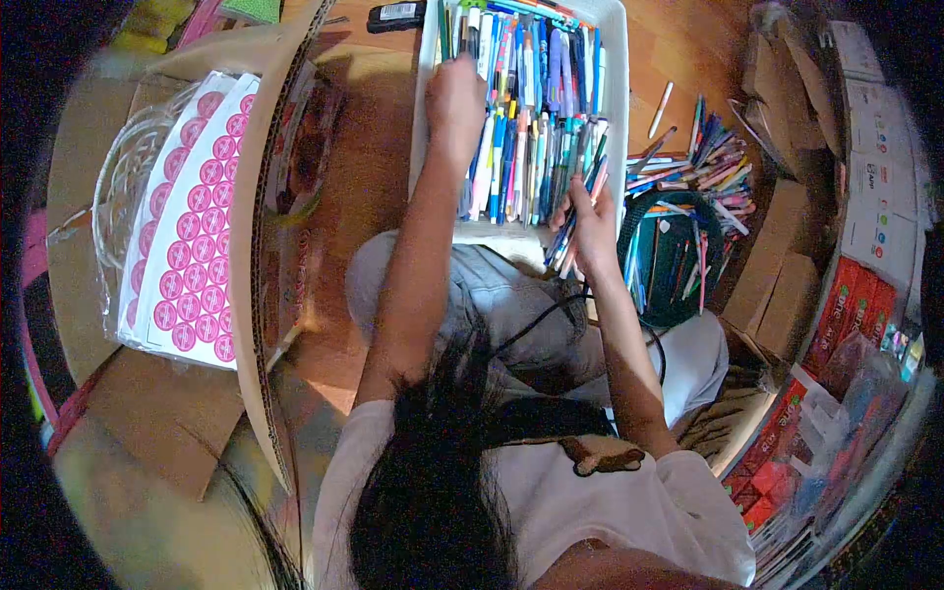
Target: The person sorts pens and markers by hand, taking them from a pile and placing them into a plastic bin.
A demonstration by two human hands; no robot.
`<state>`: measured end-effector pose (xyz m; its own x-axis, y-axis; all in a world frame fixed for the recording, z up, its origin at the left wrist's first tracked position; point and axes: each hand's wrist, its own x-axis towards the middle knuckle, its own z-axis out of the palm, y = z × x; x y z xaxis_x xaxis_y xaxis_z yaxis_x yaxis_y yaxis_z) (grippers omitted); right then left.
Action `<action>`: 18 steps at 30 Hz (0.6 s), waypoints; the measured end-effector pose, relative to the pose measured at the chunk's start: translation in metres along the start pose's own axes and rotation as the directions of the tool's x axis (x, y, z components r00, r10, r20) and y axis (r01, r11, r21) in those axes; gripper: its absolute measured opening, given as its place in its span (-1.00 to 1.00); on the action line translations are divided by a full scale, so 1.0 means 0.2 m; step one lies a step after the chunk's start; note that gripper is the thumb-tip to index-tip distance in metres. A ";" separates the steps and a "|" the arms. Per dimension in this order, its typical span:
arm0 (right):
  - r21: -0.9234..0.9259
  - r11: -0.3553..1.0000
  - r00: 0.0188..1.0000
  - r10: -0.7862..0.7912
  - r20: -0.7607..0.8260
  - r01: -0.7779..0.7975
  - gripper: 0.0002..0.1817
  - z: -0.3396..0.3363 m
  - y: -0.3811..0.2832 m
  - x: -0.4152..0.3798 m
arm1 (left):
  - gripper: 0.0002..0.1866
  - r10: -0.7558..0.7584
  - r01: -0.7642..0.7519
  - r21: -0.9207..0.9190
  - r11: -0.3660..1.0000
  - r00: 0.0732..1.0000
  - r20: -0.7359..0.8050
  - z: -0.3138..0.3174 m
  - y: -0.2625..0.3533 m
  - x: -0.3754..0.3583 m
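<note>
A white plastic bin [618, 59] holds many pens and markers [536, 69] laid side by side in two rows. My left hand [457, 103] reaches into the bin's left side, fingers closed at the end of a pen [473, 39] in the upper row. Over the bin's lower right corner, my right hand [590, 221] is wrapped round a bunch of pens [562, 254] that point down and to the left. Beside that hand lies a dark green round container [678, 265] with several pens and pencils in it.
A loose heap of pens [723, 167] lies on the wooden floor right of the bin, with a white pen [661, 110] apart. An open cardboard box [261, 246] with pink-sticker sheets [197, 226] stands left. Red boxes [851, 305] line the right. A black object [396, 17] lies behind.
</note>
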<state>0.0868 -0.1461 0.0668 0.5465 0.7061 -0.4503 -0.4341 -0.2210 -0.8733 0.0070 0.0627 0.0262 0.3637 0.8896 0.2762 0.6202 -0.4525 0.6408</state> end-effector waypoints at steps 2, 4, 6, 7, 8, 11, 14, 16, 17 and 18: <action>-0.008 1.000 1.000 0.010 0.001 -0.010 -0.86 0.01 0.00 -0.01 | -0.90 0.042 -0.041 0.019 0.999 0.996 -0.073 0.03 -0.02 -0.01; -0.007 1.000 1.000 0.009 0.005 -0.009 -0.86 0.02 -0.02 -0.02 | -0.90 0.042 -0.040 0.029 0.999 0.996 -0.076 0.03 -0.01 0.00; 0.008 1.000 1.000 0.007 0.010 -0.007 -0.86 0.02 -0.03 -0.04 | -0.89 -0.005 0.003 0.075 0.997 0.999 0.032 0.00 0.01 -0.01; -0.003 1.000 0.999 -0.014 0.046 0.014 -0.80 0.00 -0.02 -0.04 | -0.89 -0.031 0.022 0.100 0.995 0.996 0.086 -0.02 0.02 -0.01; 0.000 1.000 0.999 -0.011 0.043 0.011 -0.80 0.00 -0.03 -0.04 | -0.89 -0.020 0.010 0.102 0.995 0.995 0.095 -0.03 0.04 -0.02; 0.017 1.000 0.998 0.013 0.058 -0.014 -0.82 0.02 -0.06 -0.06 | -0.87 0.011 -0.027 0.150 0.988 0.995 0.104 -0.05 0.08 -0.03; 0.027 0.998 0.992 0.050 0.111 -0.054 -0.83 0.03 -0.08 -0.05 | -0.84 0.069 -0.077 0.205 0.976 0.996 0.047 -0.01 0.07 -0.03; 0.006 0.998 0.989 0.060 0.134 -0.062 -0.82 0.05 -0.10 0.01 | -0.83 0.124 -0.117 0.144 0.983 0.992 -0.036 -0.04 0.08 -0.01; 0.005 0.997 0.988 0.075 0.134 -0.076 -0.80 0.07 -0.12 0.03 | -0.83 0.076 -0.071 0.082 0.994 0.995 -0.058 -0.06 0.08 0.01; -0.015 0.999 0.983 0.052 0.176 -0.050 -0.78 0.08 -0.13 0.08 | -0.82 0.022 -0.025 -0.079 0.997 0.999 -0.035 -0.06 0.07 0.02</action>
<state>0.0957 -0.1178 0.0858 0.3888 0.8009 -0.4554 -0.4498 -0.2664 -0.8525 0.0087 0.0612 0.0446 0.3529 0.8810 0.3152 0.5543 -0.4683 0.6881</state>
